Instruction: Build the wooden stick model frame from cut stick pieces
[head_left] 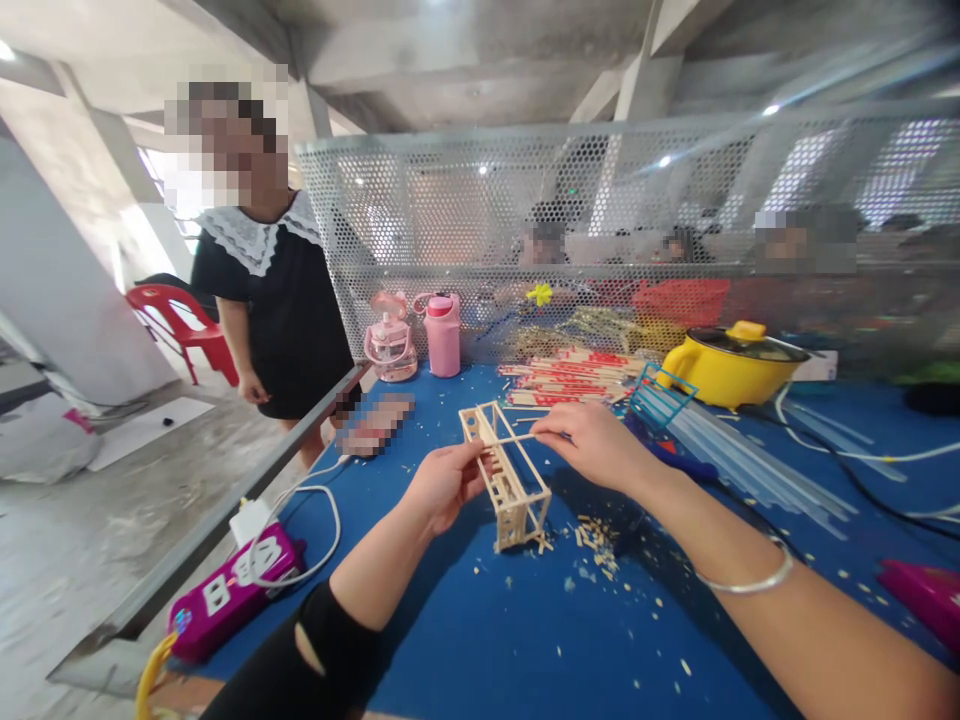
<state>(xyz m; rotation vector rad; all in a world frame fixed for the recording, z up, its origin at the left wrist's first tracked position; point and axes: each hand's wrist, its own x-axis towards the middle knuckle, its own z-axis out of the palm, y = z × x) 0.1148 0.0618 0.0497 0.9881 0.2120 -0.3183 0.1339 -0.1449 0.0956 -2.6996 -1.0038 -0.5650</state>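
Note:
A small frame built of thin wooden sticks stands on the blue tabletop in front of me. My left hand grips its left side, with the thumb on top and the other fingers partly hidden behind the sticks. Between the fingertips of my right hand is one end of a thin wooden stick, which lies across the frame and reaches to my left thumb. Short cut stick pieces are heaped just right of the frame.
Behind lie bundled sticks in red-and-white wrapping, a teal stick frame and a yellow pot. Clear glue sticks lie right. Pink bottles stand by the perforated screen. A purple power strip sits left; a person stands beyond.

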